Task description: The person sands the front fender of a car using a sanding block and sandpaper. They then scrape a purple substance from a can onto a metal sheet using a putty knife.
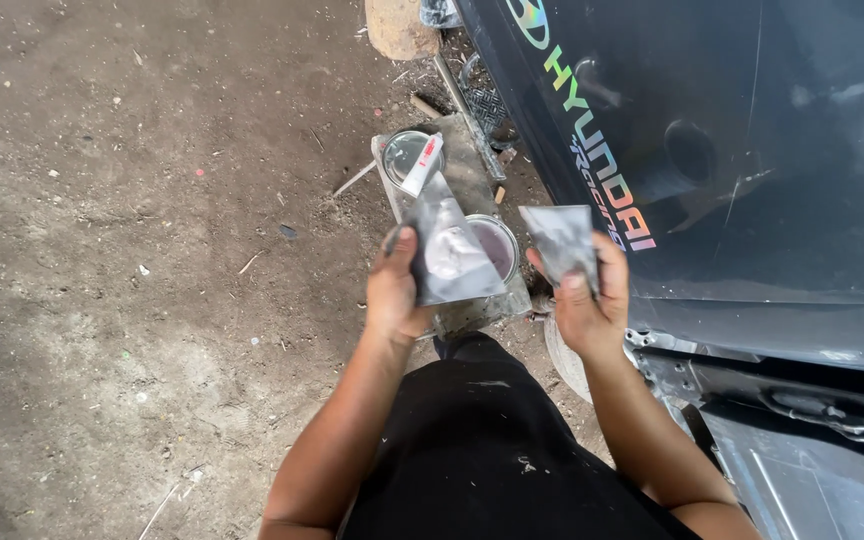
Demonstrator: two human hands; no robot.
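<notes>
While you stand over the dirt floor (132,250), your left hand (397,290) is closed on a grey, smeared triangular mixing board (449,250), thumb pressed on its left edge, the board's point aimed toward 12 o'clock. Near that upper tip, a small white tube with a red mark (423,165) shows against the board; you cannot tell whether it lies on the board or below it. Your right hand (587,300), at 3 o'clock from the left and well apart from it, pinches a smaller grey spreader (562,240), thumb on its face and fingers behind.

Under the board, on the ground, a flat grey slab (467,170) carries two round open tins: one (402,152) at 11 o'clock from the board's middle, the other (500,245) between your two hands, partly hidden by the board. A dark car body panel (752,150) fills the view from 1 to 4 o'clock, just beside your right hand.
</notes>
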